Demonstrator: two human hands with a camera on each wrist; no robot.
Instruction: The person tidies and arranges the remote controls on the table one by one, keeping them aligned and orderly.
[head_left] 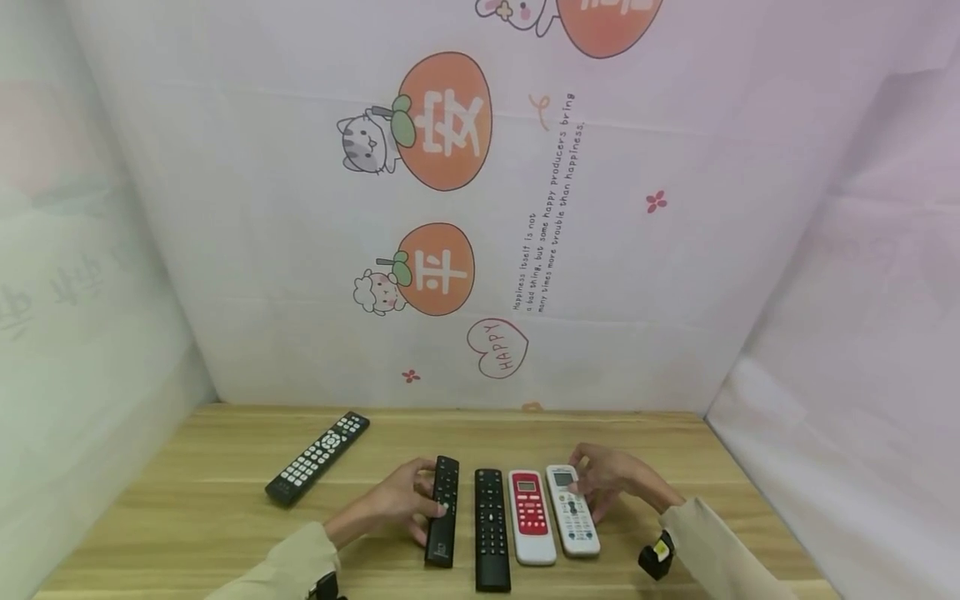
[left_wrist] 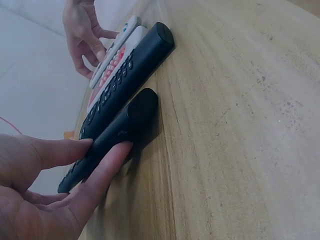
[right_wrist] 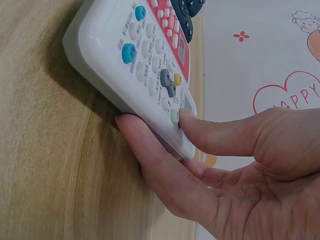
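My left hand [head_left: 396, 502] pinches a slim black remote control [head_left: 442, 521] by its side, thumb on top and fingers along the left edge. In the left wrist view this remote [left_wrist: 122, 122] casts a shadow on the wood beneath it. My right hand [head_left: 606, 477] holds a white remote control [head_left: 576, 521] with blue buttons and a small screen, its thumb [right_wrist: 215, 132] over the upper face and fingers under the right edge. Between the two held remotes lie a longer black remote [head_left: 492, 533] and a red-and-white remote [head_left: 533, 533], side by side.
Another black remote [head_left: 318, 458] with white buttons lies slantwise at the back left of the wooden table [head_left: 217, 475]. White printed cloth [head_left: 300, 250] stands behind the table, with plain cloth walls at left and right. A black wrist device [head_left: 656, 557] sits by the right sleeve.
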